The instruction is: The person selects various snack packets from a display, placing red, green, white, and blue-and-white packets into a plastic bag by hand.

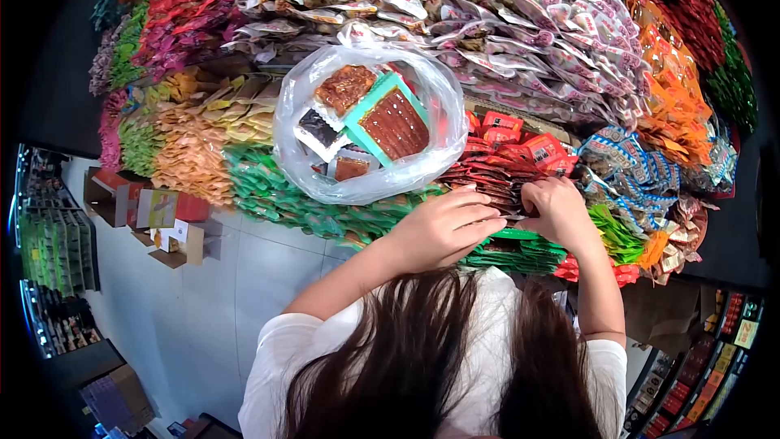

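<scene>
My left hand [447, 228] lies with its fingers stretched out over the front of a row of dark red snack packets [487, 175]. Close by on the right, my right hand [556, 205] is curled at the same row, thumb and fingers bent toward the packet edges. What it pinches there is hidden. Beyond my left hand, a clear plastic bag [292, 142] stands wide open on the heaped packets. Inside it are a green-edged packet of brown strips [394, 126], a reddish-brown snack packet [345, 88] and a black-and-white packet [319, 130].
Green packets [276, 187] line the front edge, with darker green ones [512, 250] below my hands. White-and-pink packets [552, 32] are heaped behind, and blue-striped ones [626, 162] lie right. Open cardboard boxes [175, 232] stand on the floor at left.
</scene>
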`<state>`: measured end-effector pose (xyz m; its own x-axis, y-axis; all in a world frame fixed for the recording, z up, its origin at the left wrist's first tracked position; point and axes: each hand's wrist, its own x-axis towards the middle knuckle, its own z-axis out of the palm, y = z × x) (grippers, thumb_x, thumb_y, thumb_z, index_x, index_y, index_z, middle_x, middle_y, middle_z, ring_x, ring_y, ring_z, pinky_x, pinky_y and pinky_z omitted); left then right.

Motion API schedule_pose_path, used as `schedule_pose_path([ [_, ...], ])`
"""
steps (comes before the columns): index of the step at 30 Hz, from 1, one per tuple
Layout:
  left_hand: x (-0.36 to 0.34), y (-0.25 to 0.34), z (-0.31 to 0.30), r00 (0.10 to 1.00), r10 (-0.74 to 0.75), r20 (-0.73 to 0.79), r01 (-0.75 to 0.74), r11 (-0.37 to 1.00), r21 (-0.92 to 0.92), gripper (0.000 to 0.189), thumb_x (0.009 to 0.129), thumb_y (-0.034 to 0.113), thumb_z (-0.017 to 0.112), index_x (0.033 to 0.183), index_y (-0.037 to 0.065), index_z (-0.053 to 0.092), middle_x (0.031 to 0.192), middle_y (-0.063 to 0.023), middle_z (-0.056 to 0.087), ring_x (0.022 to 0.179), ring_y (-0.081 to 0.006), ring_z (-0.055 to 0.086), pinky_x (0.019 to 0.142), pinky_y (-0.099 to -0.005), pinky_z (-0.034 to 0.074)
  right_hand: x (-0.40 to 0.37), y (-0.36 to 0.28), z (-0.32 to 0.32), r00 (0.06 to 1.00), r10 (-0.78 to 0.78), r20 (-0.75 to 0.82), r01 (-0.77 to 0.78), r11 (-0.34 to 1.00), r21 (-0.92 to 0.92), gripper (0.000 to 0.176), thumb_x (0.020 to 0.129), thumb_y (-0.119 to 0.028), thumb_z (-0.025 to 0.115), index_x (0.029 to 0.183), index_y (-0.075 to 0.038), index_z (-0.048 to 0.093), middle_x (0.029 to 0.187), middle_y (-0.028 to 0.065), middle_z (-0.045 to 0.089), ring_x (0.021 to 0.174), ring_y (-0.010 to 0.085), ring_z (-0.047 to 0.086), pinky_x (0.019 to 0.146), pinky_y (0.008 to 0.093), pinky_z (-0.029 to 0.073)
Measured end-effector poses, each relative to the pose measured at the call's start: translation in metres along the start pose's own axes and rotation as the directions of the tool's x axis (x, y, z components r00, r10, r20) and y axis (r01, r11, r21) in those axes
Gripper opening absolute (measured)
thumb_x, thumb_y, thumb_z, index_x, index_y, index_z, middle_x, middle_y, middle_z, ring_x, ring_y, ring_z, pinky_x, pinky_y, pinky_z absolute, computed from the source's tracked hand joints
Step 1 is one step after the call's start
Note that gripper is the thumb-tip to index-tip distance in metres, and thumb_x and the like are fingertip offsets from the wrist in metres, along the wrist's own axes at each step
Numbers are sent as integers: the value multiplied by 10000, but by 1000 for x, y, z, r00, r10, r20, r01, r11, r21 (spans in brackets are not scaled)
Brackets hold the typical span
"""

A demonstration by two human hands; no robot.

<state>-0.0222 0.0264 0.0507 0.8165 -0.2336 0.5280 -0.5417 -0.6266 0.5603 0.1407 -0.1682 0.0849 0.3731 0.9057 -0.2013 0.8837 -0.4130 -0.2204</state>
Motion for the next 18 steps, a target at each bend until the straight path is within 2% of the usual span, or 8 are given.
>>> schedule_pose_path([
  [1,-1,10,-22,993,7,-118,0,998,58,308,811,103,688,1117,70,674,1097,-85,675,1062,-290,618,984,-443,477,5,-8,-13,1000,-11,-5,11,1000,0,345,622,-225,833,778,-82,561,782,70,606,800,300,594,744,402,440],
  [3,-9,27,-58,933,38,-357,56,967,250,262,757,52,717,1018,77,717,1031,-54,705,939,-257,639,874,-381,511,15,-26,-32,927,-148,-344,210,966,149,282,675,-159,810,813,-61,585,758,85,584,779,306,587,709,405,460],
  [5,-23,28,-80,864,45,-502,220,863,456,272,718,30,741,985,77,724,959,-42,694,898,-245,597,797,-349,475,28,-43,-42,893,-180,-412,271,947,174,212,732,-99,774,856,-38,613,795,90,603,789,301,599,700,391,487],
  [7,-33,36,-96,856,-94,-509,377,786,490,277,712,48,755,983,102,728,984,-18,681,1020,-256,564,886,-375,431,46,-64,-46,747,-295,-596,490,850,194,202,753,-123,754,887,-51,621,837,103,605,787,302,602,707,412,491],
  [11,-56,27,-96,819,-337,-464,564,621,544,257,731,120,765,981,167,736,1113,26,644,1186,-277,466,1006,-431,328,96,-108,-35,598,-346,-723,568,819,78,337,775,-203,748,1017,-13,609,911,139,642,863,317,639,734,388,528],
  [15,-66,22,-81,819,-347,-457,563,642,520,218,757,166,761,972,169,727,1109,29,629,1224,-276,461,1065,-506,288,134,-132,-30,729,-236,-643,326,945,23,582,793,-338,752,1205,22,552,967,196,655,878,354,662,736,388,552],
  [17,-69,21,-76,801,-363,-477,584,651,485,226,763,171,757,986,170,723,1137,20,616,1255,-287,444,1100,-542,252,144,-133,-31,918,-130,-375,132,991,-20,836,768,-506,733,1335,44,461,986,235,650,849,386,672,714,410,563],
  [18,-70,21,-75,798,-379,-468,589,657,471,239,767,172,755,1004,170,721,1170,1,599,1273,-299,431,1116,-568,233,144,-131,-33,909,-144,-391,160,987,7,859,775,-517,721,1366,43,447,927,251,655,775,406,674,680,438,565],
])
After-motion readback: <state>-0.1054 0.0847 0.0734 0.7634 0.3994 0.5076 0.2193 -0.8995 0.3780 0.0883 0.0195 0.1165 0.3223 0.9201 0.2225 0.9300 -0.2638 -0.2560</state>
